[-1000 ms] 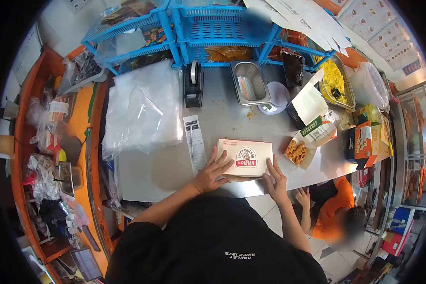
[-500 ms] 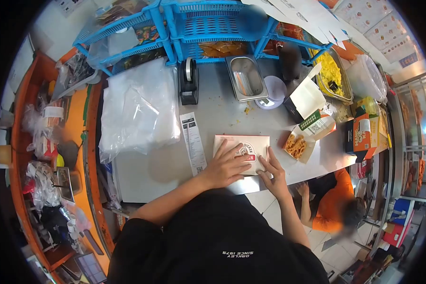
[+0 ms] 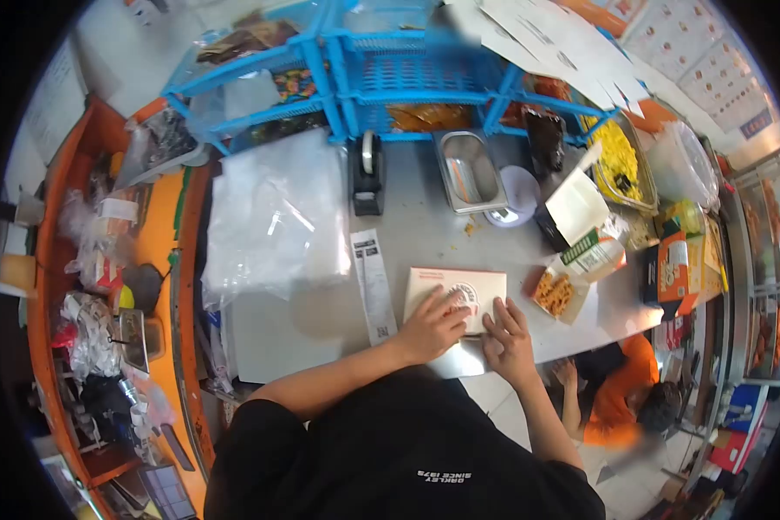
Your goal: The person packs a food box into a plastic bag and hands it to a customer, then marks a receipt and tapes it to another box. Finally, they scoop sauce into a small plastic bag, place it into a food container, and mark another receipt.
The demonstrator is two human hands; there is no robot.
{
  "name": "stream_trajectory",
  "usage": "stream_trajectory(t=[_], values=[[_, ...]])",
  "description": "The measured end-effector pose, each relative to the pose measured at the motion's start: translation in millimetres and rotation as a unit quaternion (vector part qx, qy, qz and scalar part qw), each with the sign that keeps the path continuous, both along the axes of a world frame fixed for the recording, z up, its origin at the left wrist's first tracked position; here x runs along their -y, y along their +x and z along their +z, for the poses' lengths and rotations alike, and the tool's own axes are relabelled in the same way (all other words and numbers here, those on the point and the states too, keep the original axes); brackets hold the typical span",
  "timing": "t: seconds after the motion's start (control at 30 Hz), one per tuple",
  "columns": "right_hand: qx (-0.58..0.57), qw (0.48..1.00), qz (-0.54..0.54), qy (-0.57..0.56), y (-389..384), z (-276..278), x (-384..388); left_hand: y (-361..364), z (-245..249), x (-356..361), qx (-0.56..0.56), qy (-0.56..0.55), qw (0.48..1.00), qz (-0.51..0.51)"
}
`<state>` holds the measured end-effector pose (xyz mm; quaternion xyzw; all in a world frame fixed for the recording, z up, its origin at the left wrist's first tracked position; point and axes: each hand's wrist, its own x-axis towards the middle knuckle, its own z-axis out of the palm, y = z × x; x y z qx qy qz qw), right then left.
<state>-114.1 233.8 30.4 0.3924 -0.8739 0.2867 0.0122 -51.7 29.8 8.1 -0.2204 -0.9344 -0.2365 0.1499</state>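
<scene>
A closed cream cardboard takeaway box [image 3: 425, 299] with a red-printed round logo lies flat on the steel counter in front of me. My left hand [image 3: 435, 328] rests on the front half of its lid, fingers stretched out and covering part of the logo. At the box's right edge is my right hand [image 3: 507, 342], its fingers slightly bent and apart, touching the side and front corner. To the right stands an open takeaway box [image 3: 572, 299] of fried food. A long printed receipt [image 3: 373, 282] lies left of the closed box.
Plastic bags [image 3: 277, 217] lie on the left of the counter [image 3: 299, 347]. Behind are a tape dispenser [image 3: 368, 178], a metal container [image 3: 471, 173], a round scale [image 3: 518, 191] and blue racks [image 3: 416, 74]. A tray of yellow food [image 3: 620, 160] is back right. A person in orange [image 3: 628, 394] is low at right.
My view has shifted, so the scene sits lower and further right. My left fingers have drawn closer together on the lid. My right hand stays at the box's right edge.
</scene>
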Motion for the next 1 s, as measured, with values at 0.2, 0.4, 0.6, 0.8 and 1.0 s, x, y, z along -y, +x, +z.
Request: stream_trajectory(t=[0.2,0.4,0.6,0.8,1.0], values=[[0.229,0.952,-0.008,-0.204,-51.8,-3.0,133.6,-4.0,-24.0,2.4,-0.048,0.091,0.995,0.018],[0.528,0.792,-0.117,-0.284,-101.8,-20.1,294.4,6.9,-15.0,10.6,0.097,0.249,0.963,0.042],[0.471,0.799,-0.128,-0.352,-76.6,-47.9,294.0,12.9,-3.5,19.7,-0.029,0.236,0.971,0.037],[-0.036,0.990,-0.125,0.062,-88.7,-44.3,275.9,7.3,-13.9,19.2,-0.019,0.296,0.955,0.004],[0.134,0.940,-0.189,-0.249,-48.7,29.8,95.6,4.0,-8.1,10.8,0.003,0.084,0.996,-0.003]])
